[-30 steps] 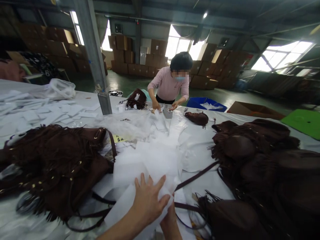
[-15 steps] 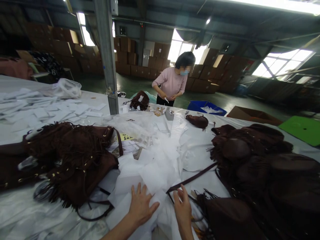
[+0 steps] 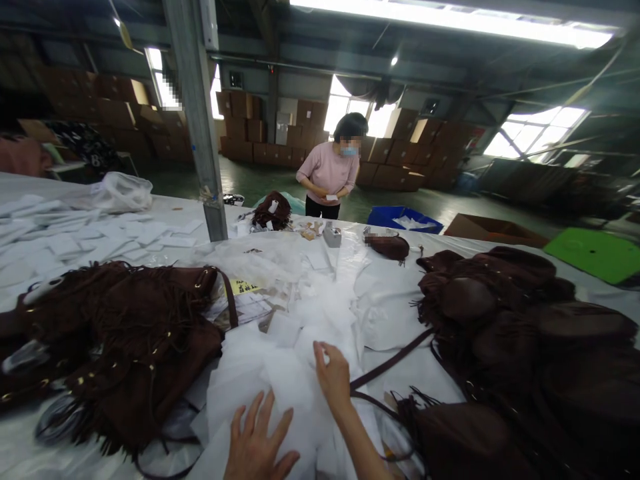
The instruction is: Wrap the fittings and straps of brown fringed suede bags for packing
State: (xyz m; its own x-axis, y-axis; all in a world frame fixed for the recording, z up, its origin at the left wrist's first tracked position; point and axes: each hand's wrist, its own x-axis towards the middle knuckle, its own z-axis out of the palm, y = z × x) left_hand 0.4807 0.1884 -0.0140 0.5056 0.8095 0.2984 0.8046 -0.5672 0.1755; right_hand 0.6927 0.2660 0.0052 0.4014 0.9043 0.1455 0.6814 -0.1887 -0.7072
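A loose heap of thin white sheets (image 3: 285,373) lies in front of me on the table. My left hand (image 3: 260,440) rests on the near part of the heap, fingers spread, holding nothing. Further in, my right hand (image 3: 334,377) is over the sheets with its fingers curled together; what is between the fingertips, if anything, is hard to make out. Beside my right forearm runs the dark strap (image 3: 393,360) of a brown bag. Brown fringed bags (image 3: 150,320) are piled on the left, and more brown bags (image 3: 500,333) on the right.
A metal post (image 3: 197,133) rises at the table's far side. Many white pieces (image 3: 125,230) lie at the far left. Across the table stands a person (image 3: 327,167) holding a small white piece. A blue bin (image 3: 405,219) and a green panel (image 3: 595,253) are beyond the right side.
My right hand has moved forward and left over the sheets, and its fingers have curled. My left hand has drawn back toward me, still spread. The view has tilted slightly up.
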